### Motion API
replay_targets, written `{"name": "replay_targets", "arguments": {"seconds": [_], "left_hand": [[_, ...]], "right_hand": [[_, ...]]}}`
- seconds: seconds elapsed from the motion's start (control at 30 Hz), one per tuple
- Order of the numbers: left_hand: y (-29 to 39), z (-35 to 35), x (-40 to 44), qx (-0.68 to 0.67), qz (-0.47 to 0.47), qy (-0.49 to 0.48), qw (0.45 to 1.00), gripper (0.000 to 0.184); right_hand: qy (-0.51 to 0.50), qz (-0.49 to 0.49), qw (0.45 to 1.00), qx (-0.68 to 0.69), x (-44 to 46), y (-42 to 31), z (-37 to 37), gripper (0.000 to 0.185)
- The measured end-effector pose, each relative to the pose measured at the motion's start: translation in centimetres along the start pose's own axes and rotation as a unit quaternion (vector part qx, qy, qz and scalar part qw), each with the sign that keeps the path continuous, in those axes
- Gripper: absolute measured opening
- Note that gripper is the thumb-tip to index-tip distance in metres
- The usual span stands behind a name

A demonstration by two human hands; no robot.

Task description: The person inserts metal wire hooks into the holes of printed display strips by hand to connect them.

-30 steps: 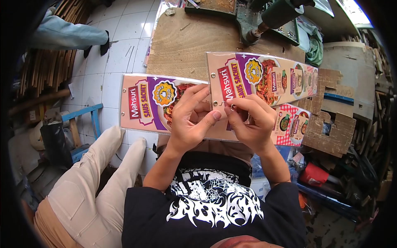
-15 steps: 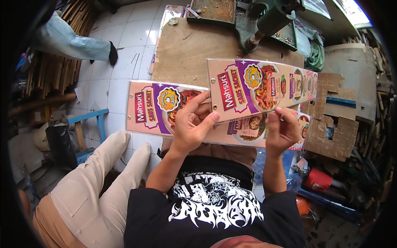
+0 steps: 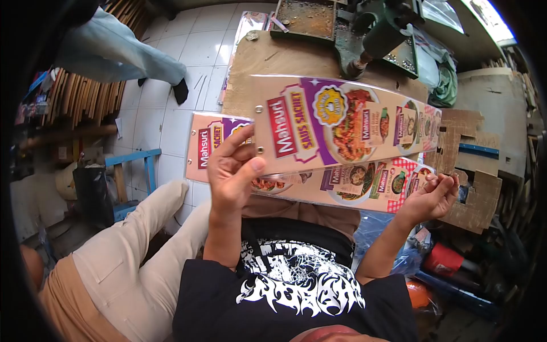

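Observation:
My left hand [image 3: 233, 174] grips the left end of a long printed sign strip [image 3: 350, 125] in a clear glossy cover, thumb on top. It reads "Mahsuri Saus Sachet", shows food pictures, and has two metal eyelets near its left edge. Beneath it lies a matching sign strip [image 3: 370, 185], partly covered by the upper strip and my left hand. Beside the right end of the lower strip is my right hand [image 3: 430, 199], its fingers curled and pinched together. Whether anything is between those fingertips cannot be made out.
A green press machine [image 3: 379, 40] with trays of small metal parts [image 3: 401, 57] stands on the wooden table [image 3: 262, 74]. Cut brown board [image 3: 473, 142] lies at right. One person's beige trousers [image 3: 119, 268] are close on the left; another person's jeans [image 3: 125, 54] show farther back.
The upper strip has shifted left with my left hand, covering more of the lower strip. My right hand has moved right, away from the upper strip's lower edge.

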State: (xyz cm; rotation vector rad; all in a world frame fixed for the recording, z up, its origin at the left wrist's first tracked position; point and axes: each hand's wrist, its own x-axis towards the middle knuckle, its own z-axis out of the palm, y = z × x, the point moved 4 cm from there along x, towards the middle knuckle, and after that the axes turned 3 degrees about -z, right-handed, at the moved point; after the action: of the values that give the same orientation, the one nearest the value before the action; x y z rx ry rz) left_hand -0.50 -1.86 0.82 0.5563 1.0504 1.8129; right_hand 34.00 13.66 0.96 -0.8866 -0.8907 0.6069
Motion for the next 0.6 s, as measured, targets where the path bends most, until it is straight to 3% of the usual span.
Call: {"name": "replay_targets", "arguments": {"seconds": [0.17, 0.37, 0.6], "left_hand": [[1.6, -3.4, 0.7, 0.033, 0.009, 0.061, 0.998, 0.060], [4.3, -7.1, 2.1, -0.003, 0.015, 0.095, 0.995, 0.066], [4.1, -9.3, 2.2, -0.118, -0.011, 0.064, 0.991, 0.067]], "right_hand": [[0.048, -0.001, 0.999, 0.000, 1.3, 0.4, -1.8, 0.018], [0.050, 0.015, 0.993, -0.107, 2.2, 1.3, -2.5, 0.020], [0.061, 0.003, 0.987, -0.148, 4.2, 3.4, -4.1, 0.018]]}}
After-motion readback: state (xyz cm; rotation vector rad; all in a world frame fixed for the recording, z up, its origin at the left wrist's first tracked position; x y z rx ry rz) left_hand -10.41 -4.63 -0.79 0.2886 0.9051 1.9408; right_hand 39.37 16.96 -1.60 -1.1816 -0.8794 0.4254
